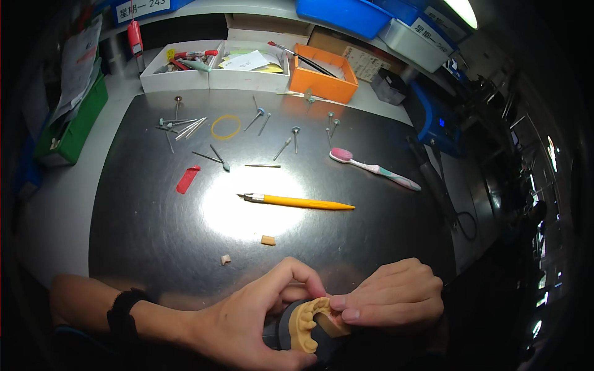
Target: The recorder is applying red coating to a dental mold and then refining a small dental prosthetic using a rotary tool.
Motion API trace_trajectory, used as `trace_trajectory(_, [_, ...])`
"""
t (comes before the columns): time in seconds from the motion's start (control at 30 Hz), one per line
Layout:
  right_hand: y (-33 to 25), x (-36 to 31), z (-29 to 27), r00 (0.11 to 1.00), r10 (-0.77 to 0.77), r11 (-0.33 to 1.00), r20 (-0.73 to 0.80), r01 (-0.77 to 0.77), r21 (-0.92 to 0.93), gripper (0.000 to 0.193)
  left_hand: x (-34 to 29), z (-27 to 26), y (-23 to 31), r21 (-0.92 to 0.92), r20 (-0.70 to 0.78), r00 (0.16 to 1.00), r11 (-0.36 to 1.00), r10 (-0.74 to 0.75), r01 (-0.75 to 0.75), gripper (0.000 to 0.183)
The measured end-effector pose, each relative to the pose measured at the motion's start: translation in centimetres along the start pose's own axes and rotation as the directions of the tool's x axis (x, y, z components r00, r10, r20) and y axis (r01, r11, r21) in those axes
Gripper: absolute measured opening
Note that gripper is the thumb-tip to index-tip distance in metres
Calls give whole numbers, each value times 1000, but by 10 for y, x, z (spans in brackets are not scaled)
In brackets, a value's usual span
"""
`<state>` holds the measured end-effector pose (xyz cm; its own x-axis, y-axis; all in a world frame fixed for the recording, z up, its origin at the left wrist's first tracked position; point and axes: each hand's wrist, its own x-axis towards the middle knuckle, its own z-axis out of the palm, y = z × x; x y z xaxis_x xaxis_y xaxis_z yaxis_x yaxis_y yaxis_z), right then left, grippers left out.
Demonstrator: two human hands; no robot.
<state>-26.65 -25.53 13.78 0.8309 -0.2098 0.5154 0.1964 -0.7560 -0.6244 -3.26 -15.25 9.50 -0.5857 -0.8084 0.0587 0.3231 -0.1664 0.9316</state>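
My left hand (pixel 244 318) is wrapped round a tan plaster dental model (pixel 305 324) on a dark base, low in the view. Its thumb lies along the near side and its curled index finger along the far side. From the right, my right hand (pixel 396 294) meets the model, thumb and fingers closed at the back of the tooth arch. What sits between those fingertips is hidden; a pinkish patch shows just below them. Beyond the hands lie a tan block-like piece (pixel 268 240) and a small pale tooth-like piece (pixel 226 260).
A yellow-handled craft knife (pixel 303 202) lies across the dark work mat (pixel 154 229). Farther back are a toothbrush (pixel 374 169), a red strip (pixel 188 179), a rubber band (pixel 226 127) and several burs (pixel 192 128). White boxes (pixel 247 79) and an orange bin (pixel 326 86) line the back.
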Motion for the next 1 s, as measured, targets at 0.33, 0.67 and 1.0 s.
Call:
trace_trajectory(0.33, [-6,1,-7,993,-68,988,101,81,-131,20,3,0,-3,-50,52,998,998,32,-29,68])
trace_trajectory(0.67, [-5,-6,0,999,-22,998,-26,20,-53,20,5,2,-3,-2,28,999,999,44,-44,68])
trace_trajectory(1.0, [1,-6,1,999,-16,993,-47,10,-119,30,9,6,-2,173,-24,990,976,140,-134,68])
